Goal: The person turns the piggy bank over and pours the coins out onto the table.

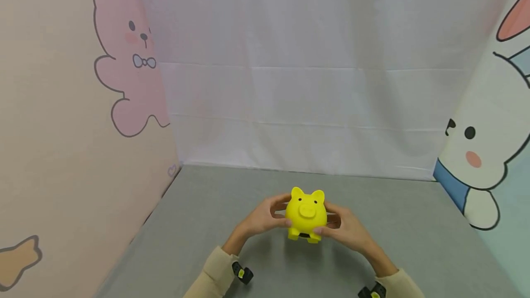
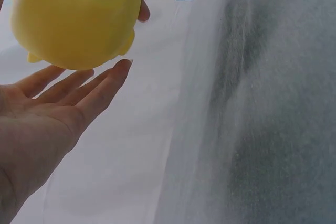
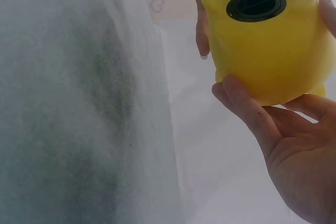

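A yellow piggy bank (image 1: 307,213) with black eyes faces me, held up above the grey tabletop between both hands. My left hand (image 1: 265,215) holds its left side, thumb at the front and fingers toward the back. On the opposite side, my right hand (image 1: 349,229) grips it in much the same way. Both wrist views look up at the belly, where a dark oval plug (image 3: 256,5) sits. In the left wrist view, the left fingers (image 2: 105,88) look fairly straight beside the yellow body. The right fingertips press against it in the right wrist view.
The grey tabletop (image 1: 198,206) stretches beneath the hands, with soft shadows below the piggy bank. White creased cloth (image 1: 298,82) hangs along the back edge. Cartoon-printed side panels stand left and right, with a pink bear (image 1: 128,72) and a white rabbit (image 1: 488,151).
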Available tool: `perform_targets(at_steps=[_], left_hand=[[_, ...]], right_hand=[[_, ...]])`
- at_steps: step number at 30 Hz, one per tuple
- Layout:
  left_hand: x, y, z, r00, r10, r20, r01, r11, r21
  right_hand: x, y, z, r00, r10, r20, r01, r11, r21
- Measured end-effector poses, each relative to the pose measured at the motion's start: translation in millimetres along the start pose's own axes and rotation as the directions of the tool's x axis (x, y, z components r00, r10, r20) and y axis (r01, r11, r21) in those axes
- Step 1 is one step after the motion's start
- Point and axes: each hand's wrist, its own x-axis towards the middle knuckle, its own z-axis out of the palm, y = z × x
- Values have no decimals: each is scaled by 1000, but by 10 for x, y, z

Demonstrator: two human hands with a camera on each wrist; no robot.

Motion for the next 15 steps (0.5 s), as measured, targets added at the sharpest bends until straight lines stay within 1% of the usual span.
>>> perform_targets(at_steps=[4,9,13,15], left_hand=[[7,24,23,1000,9,17,-8,1000,-29],[35,14,59,1000,-2,20,3,999,-42],[48,-16,90,1000,3,-8,-3,1000,-25],[48,-14,102,1000,3,-27,-4,1000,-14]], right_hand=[[-21,16,19,1000,15,16,-15,1000,13],[-37,43,49,999,28,23,-29,999,35],[-55,49,62,997,72,27,-73,996,42],[-64,47,55,996,82,23,-83,996,32]])
